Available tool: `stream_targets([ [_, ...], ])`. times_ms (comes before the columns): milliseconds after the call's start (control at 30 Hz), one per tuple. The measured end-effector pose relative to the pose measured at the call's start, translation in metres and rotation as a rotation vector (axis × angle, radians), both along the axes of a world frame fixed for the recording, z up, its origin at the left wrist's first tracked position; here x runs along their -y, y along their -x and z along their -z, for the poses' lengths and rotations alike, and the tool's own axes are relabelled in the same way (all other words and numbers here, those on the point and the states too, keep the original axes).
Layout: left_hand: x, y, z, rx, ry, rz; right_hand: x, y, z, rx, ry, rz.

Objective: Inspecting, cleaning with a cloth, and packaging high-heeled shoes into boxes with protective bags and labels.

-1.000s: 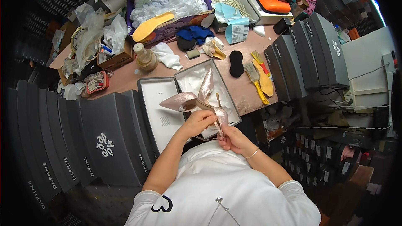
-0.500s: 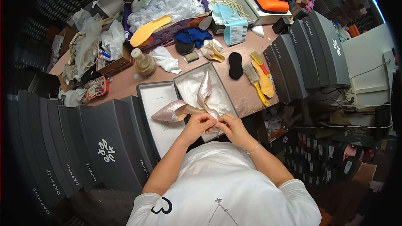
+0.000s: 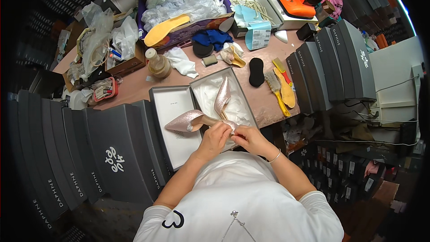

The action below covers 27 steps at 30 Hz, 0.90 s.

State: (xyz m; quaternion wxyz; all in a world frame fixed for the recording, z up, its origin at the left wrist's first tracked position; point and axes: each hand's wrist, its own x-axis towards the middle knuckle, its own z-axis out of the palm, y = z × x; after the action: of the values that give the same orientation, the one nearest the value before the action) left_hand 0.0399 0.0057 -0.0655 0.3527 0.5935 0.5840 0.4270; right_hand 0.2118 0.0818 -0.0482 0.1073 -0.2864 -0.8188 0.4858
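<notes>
A pale pink glittery pointed pump (image 3: 181,122) lies across the box with its toe to the left and its heel end toward me. My left hand (image 3: 215,141) and my right hand (image 3: 254,143) meet at that heel end, fingers pinched together on it. A bit of white shows between the fingertips, too small to make out. The matching pump (image 3: 223,95) rests on white tissue paper (image 3: 207,94) in the open grey shoe box (image 3: 244,94). Beside it to the left lies the box's lid (image 3: 172,103), white inside and partly under the first shoe.
Grey shoe boxes stand in rows at left (image 3: 121,143) and right (image 3: 345,62). On the pink table are a bottle (image 3: 158,65), a black oval pad (image 3: 256,71), a yellow-handled brush (image 3: 277,94), an insole (image 3: 286,92) and a carton of crumpled plastic (image 3: 183,4).
My fingertips have shifted a little at the heel end, and the white bit between them shows more. The whole scene sits slightly further right and lower in the view.
</notes>
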Motion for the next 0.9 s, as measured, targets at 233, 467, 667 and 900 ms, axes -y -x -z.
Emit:
stream_targets([
  [233, 0.001, -0.003, -0.004, -0.054, -0.101, -0.086, 0.003, 0.0, 0.008, -0.142, 0.97, 0.235],
  [467, 0.016, -0.017, 0.01, 0.007, -0.075, -0.11, 0.019, 0.004, 0.022, -0.536, 1.176, 0.659],
  [667, 0.021, 0.012, 0.035, 0.91, 0.287, -0.433, -0.025, 0.009, -0.003, -0.5, 0.927, 0.629],
  [900, 0.054, 0.007, 0.035, 1.446, 0.642, -0.312, -0.018, 0.03, -0.045, -0.375, 0.986, 0.108],
])
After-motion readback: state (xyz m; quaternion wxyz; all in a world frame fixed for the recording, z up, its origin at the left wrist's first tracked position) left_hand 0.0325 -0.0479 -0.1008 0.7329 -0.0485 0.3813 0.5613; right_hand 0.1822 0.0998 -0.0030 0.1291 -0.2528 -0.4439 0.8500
